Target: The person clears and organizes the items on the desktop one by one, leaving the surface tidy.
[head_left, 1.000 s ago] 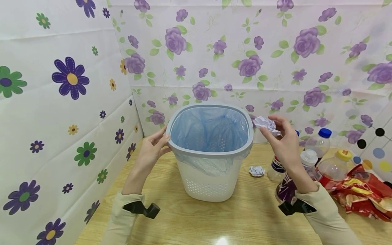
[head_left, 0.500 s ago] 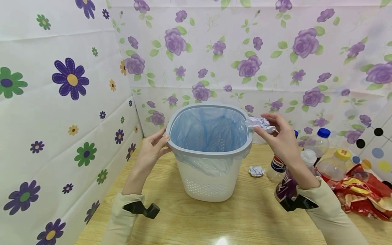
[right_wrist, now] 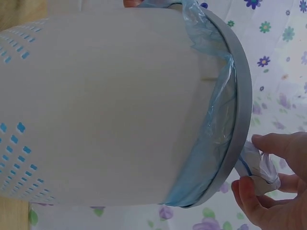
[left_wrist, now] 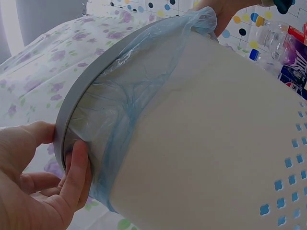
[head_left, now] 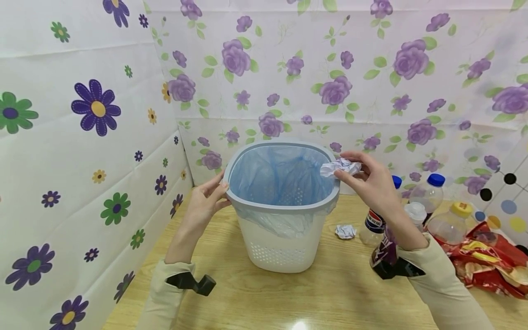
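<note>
The right hand (head_left: 369, 181) pinched 1 wad (head_left: 339, 168) at the bin's (head_left: 284, 262) right rim, its long axis pointing inward over the mouth; the left hand (head_left: 201, 201), farther from it, gripped the bin's left rim. A 2nd wad (head_left: 345, 231) lay on the worktop (head_left: 231, 295) right of the bin.

White perforated plastic bin (head_left: 280, 251), grey rim (head_left: 284, 209), translucent blue liner (head_left: 280, 176): upright, left hand (head_left: 205, 198) gripping rim. Crumpled white paper ball (head_left: 335, 168): pinched in right hand (head_left: 371, 179), just at rim's opposite side.
</note>
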The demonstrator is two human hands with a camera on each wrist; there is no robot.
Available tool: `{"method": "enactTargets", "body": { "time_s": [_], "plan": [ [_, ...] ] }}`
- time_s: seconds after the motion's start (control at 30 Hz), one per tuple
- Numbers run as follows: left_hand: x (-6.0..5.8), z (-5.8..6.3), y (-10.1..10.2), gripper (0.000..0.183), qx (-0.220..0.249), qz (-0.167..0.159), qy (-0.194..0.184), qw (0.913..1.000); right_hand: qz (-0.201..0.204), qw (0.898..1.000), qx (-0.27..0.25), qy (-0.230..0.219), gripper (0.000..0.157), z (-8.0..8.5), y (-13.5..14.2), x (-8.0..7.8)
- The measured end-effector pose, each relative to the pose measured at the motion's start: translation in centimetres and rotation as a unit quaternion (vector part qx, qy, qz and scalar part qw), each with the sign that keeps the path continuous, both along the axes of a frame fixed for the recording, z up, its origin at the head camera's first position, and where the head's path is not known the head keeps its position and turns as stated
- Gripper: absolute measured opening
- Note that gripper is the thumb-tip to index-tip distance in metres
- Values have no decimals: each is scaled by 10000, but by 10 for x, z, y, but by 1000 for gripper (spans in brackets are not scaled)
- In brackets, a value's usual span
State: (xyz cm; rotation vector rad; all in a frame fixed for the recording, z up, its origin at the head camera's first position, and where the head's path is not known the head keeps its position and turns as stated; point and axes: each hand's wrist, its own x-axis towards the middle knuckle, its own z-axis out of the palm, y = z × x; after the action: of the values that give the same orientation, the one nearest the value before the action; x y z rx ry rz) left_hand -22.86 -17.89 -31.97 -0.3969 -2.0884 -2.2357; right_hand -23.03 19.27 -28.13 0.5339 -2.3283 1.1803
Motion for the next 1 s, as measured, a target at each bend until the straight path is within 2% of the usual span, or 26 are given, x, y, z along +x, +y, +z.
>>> {"method": "enactTargets", "body": {
  "time_s": [0.33,0.67,1.0],
  "plan": [
    [1,0,1,55,-18,-11,15,10000,172,9998,59,102,40,4,-4,-5],
    [1,0,1,54,0,13,-13,10000,23,9995,319,24,36,17,-10,-11],
    [1,1,2,54,27,50,-58,10000,591,9964,446,-401,47,27,-16,-11]
  ]
}}
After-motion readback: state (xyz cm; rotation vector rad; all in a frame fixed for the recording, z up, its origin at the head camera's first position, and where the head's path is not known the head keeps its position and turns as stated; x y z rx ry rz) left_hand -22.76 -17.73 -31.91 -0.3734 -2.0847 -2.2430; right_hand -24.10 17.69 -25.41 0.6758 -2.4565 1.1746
